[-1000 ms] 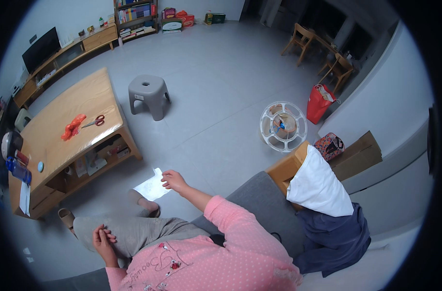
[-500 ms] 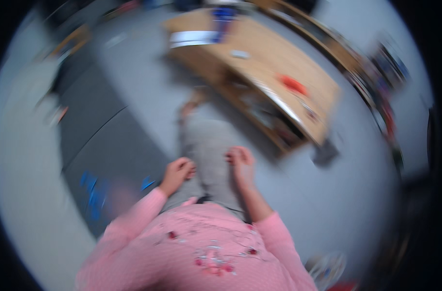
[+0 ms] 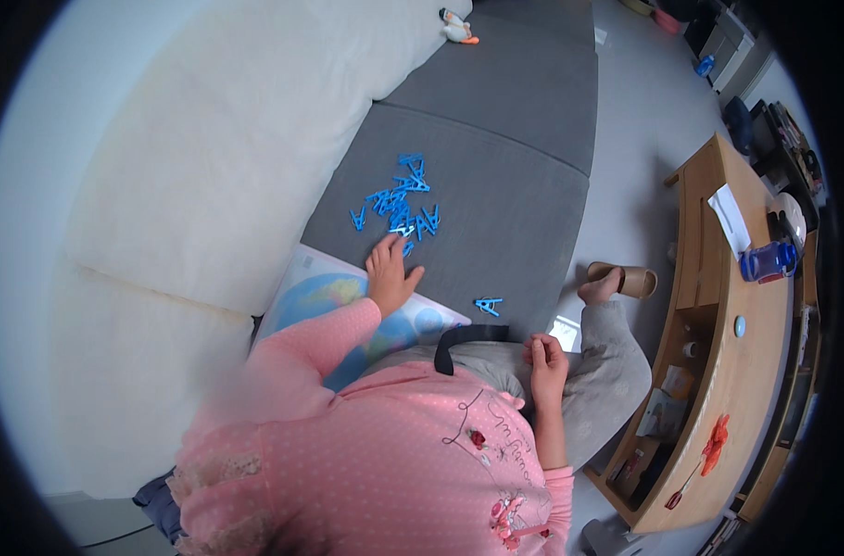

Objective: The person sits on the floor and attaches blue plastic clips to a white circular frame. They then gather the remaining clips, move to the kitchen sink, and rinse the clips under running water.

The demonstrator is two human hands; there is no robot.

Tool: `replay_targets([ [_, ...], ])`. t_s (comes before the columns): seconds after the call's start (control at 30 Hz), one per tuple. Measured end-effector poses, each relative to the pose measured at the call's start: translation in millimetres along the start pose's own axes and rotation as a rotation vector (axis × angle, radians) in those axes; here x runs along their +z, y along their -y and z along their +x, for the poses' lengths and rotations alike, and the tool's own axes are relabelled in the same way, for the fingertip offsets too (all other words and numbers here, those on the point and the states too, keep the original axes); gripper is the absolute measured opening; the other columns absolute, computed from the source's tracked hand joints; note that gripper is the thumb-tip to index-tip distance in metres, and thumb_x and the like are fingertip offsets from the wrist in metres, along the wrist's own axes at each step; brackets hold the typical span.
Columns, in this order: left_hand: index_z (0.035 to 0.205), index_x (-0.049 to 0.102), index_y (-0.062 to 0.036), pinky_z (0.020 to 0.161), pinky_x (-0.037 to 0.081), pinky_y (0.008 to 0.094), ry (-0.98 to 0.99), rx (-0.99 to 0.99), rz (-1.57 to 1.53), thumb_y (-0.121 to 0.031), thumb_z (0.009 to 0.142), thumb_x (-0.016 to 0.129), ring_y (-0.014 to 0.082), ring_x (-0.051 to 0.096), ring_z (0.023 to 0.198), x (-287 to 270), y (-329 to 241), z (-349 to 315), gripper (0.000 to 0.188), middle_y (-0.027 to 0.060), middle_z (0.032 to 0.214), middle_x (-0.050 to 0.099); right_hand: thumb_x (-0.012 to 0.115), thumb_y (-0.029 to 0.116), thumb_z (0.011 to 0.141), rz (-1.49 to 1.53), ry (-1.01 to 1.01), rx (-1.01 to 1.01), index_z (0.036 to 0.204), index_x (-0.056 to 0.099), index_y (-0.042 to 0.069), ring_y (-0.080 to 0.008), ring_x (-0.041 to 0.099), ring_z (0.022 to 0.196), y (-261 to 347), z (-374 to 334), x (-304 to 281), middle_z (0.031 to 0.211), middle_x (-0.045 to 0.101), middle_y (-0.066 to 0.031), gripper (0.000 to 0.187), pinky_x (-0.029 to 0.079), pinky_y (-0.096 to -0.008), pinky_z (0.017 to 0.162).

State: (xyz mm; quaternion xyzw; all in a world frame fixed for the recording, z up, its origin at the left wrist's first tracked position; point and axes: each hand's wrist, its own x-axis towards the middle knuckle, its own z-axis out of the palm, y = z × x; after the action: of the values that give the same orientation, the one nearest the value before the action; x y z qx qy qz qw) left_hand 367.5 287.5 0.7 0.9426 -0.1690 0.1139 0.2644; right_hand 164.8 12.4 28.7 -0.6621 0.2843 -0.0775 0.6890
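My left hand [image 3: 390, 276] stretches over the grey seat, fingers extended and thumb apart. Its fingertips are at the near edge of a loose pile of blue clothespins [image 3: 391, 199], by a whitish clothespin [image 3: 402, 230]. Whether they touch it I cannot tell. Under my left forearm lies a sheet printed with a world map [image 3: 322, 287], partly covered by the arm. A single blue clothespin [image 3: 488, 306] sits apart, between my hands. My right hand [image 3: 548, 364] rests at my lap by the raised knee, its fingers curled together and nothing visible in them.
A cream sofa back [image 3: 181, 185] runs along the left. To the right stands a wooden table [image 3: 755, 371] with a blue-lidded bottle [image 3: 769, 262], white paper [image 3: 729, 220] and a red item [image 3: 716, 445]. A tan slipper [image 3: 637, 281] is on the floor. A white plush toy [image 3: 458, 30] lies far off.
The view has swung left from the table to the grey seat. My left hand has gone from my lap out to the clothespin pile. My right hand remains by my lap.
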Motion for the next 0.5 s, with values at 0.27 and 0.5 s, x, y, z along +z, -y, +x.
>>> replay_targets([
  [0.27, 0.137, 0.041, -0.0064, 0.1, 0.034, 0.0475, 0.043, -0.108, -0.04, -0.023, 0.075, 0.078, 0.0392, 0.04, 0.12, 16.9, 26.9, 33.9, 0.074, 0.0199, 0.13, 0.04, 0.067, 0.011, 0.086, -0.465, 0.046, -0.238, 0.112, 0.06, 0.001, -0.0244, 0.064, 0.082, 21.6, 20.3, 29.0, 0.102, 0.064, -0.0134, 0.029, 0.052, -0.0323, 0.074],
  [0.5, 0.132, 0.047, -0.0069, 0.099, 0.037, 0.0447, -0.017, -0.055, -0.312, -0.013, 0.079, 0.073, 0.0388, 0.044, 0.114, 25.7, 57.6, 62.5, 0.059, 0.02, 0.12, 0.045, 0.071, 0.01, 0.078, -0.894, 0.268, -0.549, 0.117, 0.061, 0.008, -0.0339, 0.052, 0.109, 21.5, 58.3, 73.7, 0.125, 0.052, -0.0134, 0.04, 0.048, -0.0413, 0.091],
])
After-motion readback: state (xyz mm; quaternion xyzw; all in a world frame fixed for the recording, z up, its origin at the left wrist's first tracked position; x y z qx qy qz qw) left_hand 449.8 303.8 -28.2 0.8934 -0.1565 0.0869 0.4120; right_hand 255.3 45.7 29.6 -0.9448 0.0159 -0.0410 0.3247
